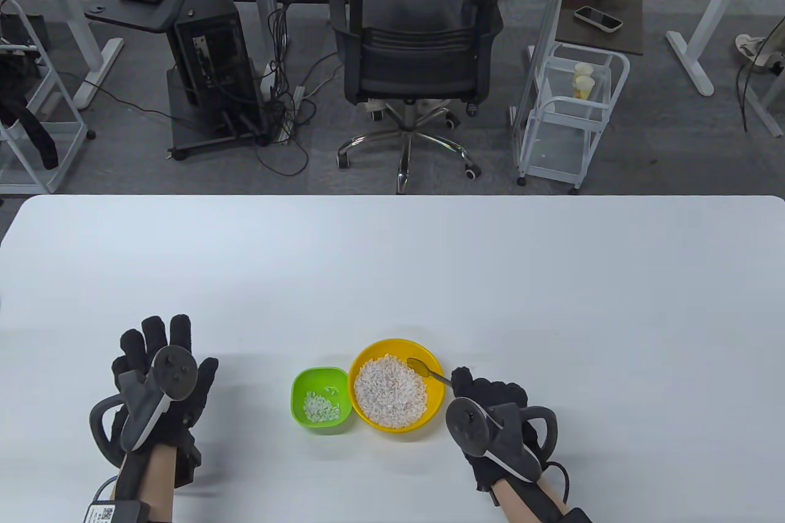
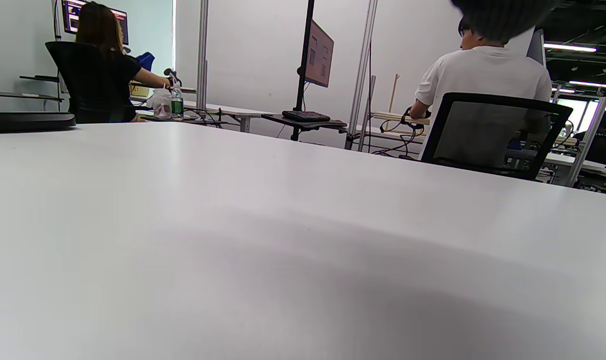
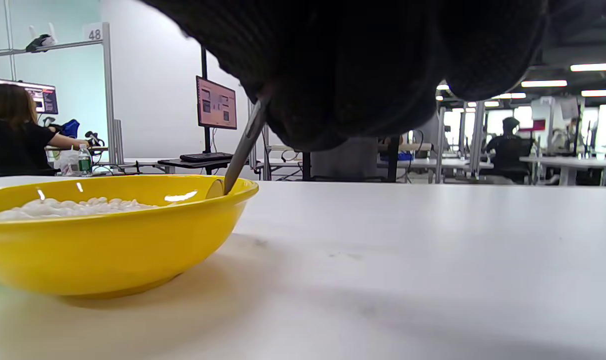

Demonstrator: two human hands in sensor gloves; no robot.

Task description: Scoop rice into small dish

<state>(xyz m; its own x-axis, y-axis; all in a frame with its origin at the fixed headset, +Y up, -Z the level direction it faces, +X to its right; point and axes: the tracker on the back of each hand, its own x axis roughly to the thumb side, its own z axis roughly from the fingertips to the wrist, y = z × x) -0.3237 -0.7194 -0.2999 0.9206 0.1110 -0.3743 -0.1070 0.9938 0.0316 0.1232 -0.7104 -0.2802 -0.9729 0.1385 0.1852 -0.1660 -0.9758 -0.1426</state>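
Table view: yellow bowl [image 1: 397, 385] full of rice [image 1: 390, 391] sits near the surface's [image 1: 392, 265] front edge, about mid-width. Small green dish [image 1: 321, 400] touches its left side and holds a little rice [image 1: 321, 406]. Right hand [image 1: 490, 419] is just beside the bowl's right rim, fingers curled around a metal spoon [image 1: 429, 370]; spoon head is over the bowl's back-right inner edge, off to the side of the rice pile. Can't tell whether the spoon head carries any grains.

Left hand [image 1: 156, 388] lies flat on the surface toward the front-left, well apart from both dishes, fingers spread wide and holding nothing.

Right wrist view: spoon handle [image 3: 243, 150] runs down from the gloved fingers [image 3: 362, 75] into the bowl [image 3: 113, 235], tip behind the rim. Rice [image 3: 63, 207] shows just above the rim line.

Left wrist view: bare surface [image 2: 283, 260] only, with a glove fingertip [image 2: 502, 15] at the top edge.
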